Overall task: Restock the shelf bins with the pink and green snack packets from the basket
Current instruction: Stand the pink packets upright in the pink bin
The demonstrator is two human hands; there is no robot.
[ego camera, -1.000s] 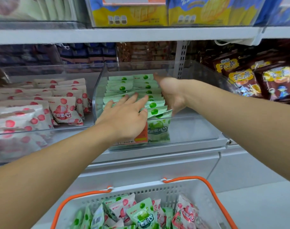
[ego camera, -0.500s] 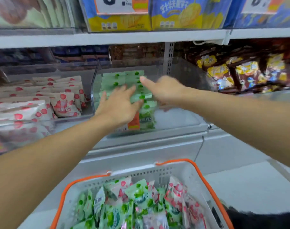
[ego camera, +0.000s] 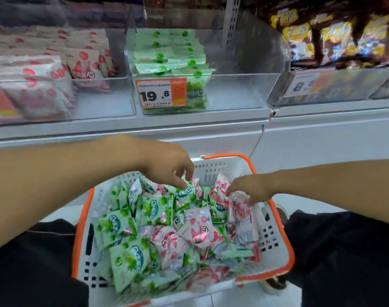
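A white basket with an orange rim (ego camera: 276,210) sits low between my knees, full of mixed green packets (ego camera: 131,260) and pink packets (ego camera: 194,231). My left hand (ego camera: 167,168) hovers over its far side, fingers pointing down, the index tip touching a green packet (ego camera: 185,193). My right hand (ego camera: 250,187) is at the basket's right side, its fingers curled on the top of a pink packet (ego camera: 242,207). On the shelf above, a clear bin (ego camera: 237,89) holds a row of green packets (ego camera: 167,58) on its left side. The bin to its left (ego camera: 105,96) holds pink packets (ego camera: 45,72).
An orange price tag (ego camera: 160,92) reading 19.8 hangs on the green bin's front. Brown snack bags (ego camera: 335,38) fill the bin at the right. The white shelf ledge (ego camera: 145,127) runs just above my hands. My dark trouser legs (ego camera: 34,262) flank the basket.
Both hands have left the green bin and dropped to the basket. The view has tilted down. My right hand has closed on a pink packet.
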